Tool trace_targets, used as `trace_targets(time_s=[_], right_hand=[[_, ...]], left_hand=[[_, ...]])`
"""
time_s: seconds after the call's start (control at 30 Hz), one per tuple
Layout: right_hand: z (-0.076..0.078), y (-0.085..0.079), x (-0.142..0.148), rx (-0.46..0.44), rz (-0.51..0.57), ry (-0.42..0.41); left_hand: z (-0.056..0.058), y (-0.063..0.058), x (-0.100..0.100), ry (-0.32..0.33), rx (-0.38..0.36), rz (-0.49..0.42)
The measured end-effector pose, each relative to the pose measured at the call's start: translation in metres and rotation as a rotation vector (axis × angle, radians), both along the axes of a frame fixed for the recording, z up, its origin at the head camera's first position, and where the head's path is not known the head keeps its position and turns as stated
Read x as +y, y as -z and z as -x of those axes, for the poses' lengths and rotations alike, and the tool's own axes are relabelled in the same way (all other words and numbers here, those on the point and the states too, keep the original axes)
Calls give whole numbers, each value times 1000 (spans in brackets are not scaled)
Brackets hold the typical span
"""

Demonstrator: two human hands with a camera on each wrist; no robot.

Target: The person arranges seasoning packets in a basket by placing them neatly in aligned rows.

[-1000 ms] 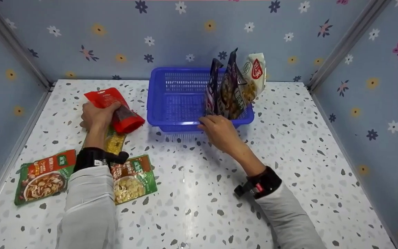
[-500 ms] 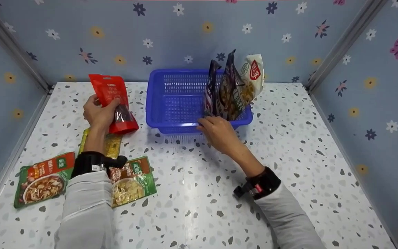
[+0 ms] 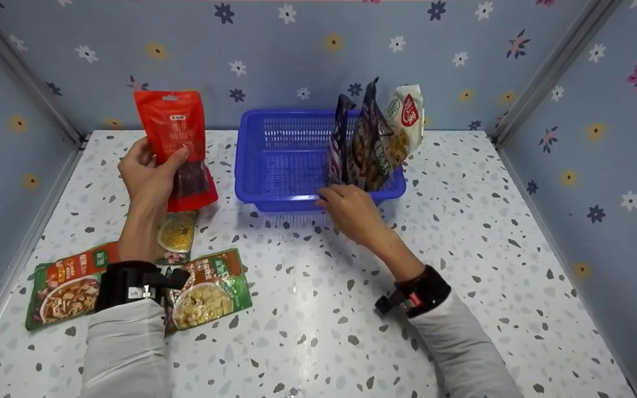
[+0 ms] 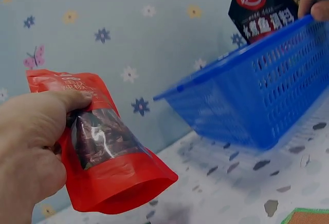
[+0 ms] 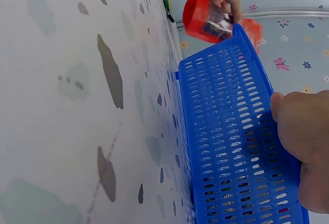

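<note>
My left hand [image 3: 146,176] holds a red stand-up pouch [image 3: 173,119] upright, left of the basket, with the thumb across its front. Through its clear window dark dried pieces show, also in the left wrist view, where the pouch [image 4: 115,175] flares at its base. My right hand [image 3: 351,213] grips the front rim of a blue plastic basket [image 3: 280,197]. At the basket's right end stand two dark seasoning packets [image 3: 371,146] and a white packet [image 3: 408,113], whose top leans outward. The right wrist view shows the perforated basket side [image 5: 226,116] below my right hand.
Left of centre on the speckled table [image 3: 318,331] lie a red-and-green packet [image 3: 69,287], a brown-and-green packet [image 3: 208,293] and a yellowish packet [image 3: 176,235]. My left forearm partly covers them. A flowered wall [image 3: 274,50] rises directly behind the basket.
My left hand has raised the red pouch from lying tilted near the table to upright, uncovering more of the yellowish packet. My right hand and the basket stay where they were.
</note>
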State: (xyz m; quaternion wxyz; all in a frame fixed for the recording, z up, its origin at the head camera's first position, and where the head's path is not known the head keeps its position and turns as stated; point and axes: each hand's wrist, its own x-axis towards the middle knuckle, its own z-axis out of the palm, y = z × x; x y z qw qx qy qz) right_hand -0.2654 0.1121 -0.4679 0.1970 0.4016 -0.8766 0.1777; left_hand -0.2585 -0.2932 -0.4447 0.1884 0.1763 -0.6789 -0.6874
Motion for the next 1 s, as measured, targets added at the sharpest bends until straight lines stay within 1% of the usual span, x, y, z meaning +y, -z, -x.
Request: trace_targets(time_s=[0.13, 0.23, 0.33, 0.4, 0.5, 0.57, 0.73, 0.87, 1.0], right_hand=[[0, 0, 1, 11, 5, -2], [0, 1, 2, 24, 5, -1], [0, 2, 2, 37, 4, -6], [1, 3, 2, 47, 7, -12], [1, 2, 1, 48, 7, -13], [1, 2, 1, 44, 6, -8], [1, 1, 0, 31, 9, -10], [1, 1, 0, 29, 0, -10], [1, 1, 1, 27, -14, -1]], left_hand=[[-14, -15, 12, 4, 141, -18], [-24, -29, 24, 40, 237, -14], [-35, -40, 40, 100, 328, 0], [-42, -46, 51, 146, 387, 4], [-51, -52, 68, 223, 455, 5], [-56, -55, 80, 271, 473, 14], [-67, -61, 105, 377, 476, 19], [-72, -63, 122, 431, 484, 2], [-76, -62, 133, 474, 483, 9]])
